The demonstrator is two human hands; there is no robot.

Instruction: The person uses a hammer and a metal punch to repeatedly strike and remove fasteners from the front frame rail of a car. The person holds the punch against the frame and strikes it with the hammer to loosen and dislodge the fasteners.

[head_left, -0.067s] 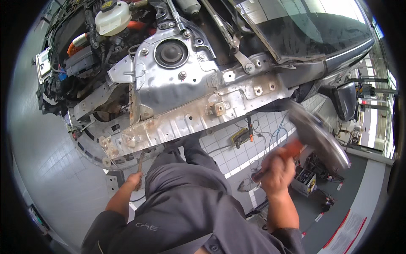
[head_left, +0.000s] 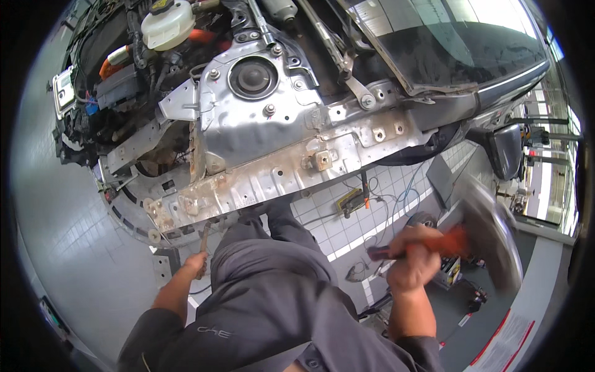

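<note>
In my right hand [head_left: 416,257] is a hammer [head_left: 458,240] with a dark grip, an orange neck and a broad metal head, smeared by motion. I hold it off to the right, apart from the car body. My left hand [head_left: 196,265] is wrapped round a thin brownish rod-like tool [head_left: 205,239]. It points up towards the lower edge of the bare metal side rail [head_left: 260,180], near its left end; I cannot tell whether it touches. Rust-brown patches mark the rail. Above it lies the silver strut tower [head_left: 251,130] with its round dark mount.
Engine parts and a white fluid reservoir [head_left: 167,25] fill the upper left. A windscreen [head_left: 452,56] and side mirror [head_left: 507,149] are at the upper right. Below the rail, a yellow-and-black device [head_left: 351,201] and cables lie on the tiled floor.
My right hand has swung the hammer to the right and downward, further from the rail. My left hand and its rod stay nearly where they were.
</note>
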